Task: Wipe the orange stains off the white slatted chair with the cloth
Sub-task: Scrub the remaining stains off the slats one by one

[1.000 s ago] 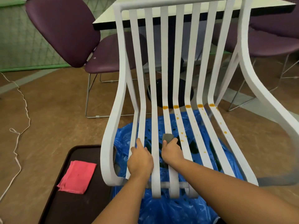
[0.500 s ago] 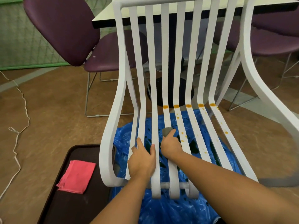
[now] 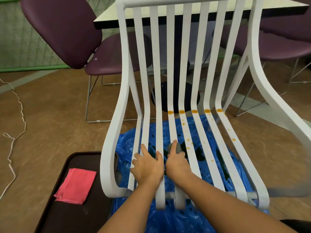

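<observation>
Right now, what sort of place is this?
Probably a canteen or meeting room: purple padded chairs beside a pedestal table, brown floor. The white slatted chair stands over a blue plastic sheet.

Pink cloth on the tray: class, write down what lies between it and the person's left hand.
In the head view, a strip of bare tray and the white chair's curved side frame separate the pink cloth from the left hand.

White slatted chair [image 3: 170, 64] over crumpled blue plastic sheet [image 3: 168, 221]. Left of it on the floor, dark brown rectangular tray [image 3: 67, 216] with folded pink cloth [image 3: 75, 185] on top. Behind, purple padded chair [image 3: 64, 31] and pale-topped table [image 3: 107, 18]. Thin white cord [image 3: 20, 108] far left
</observation>
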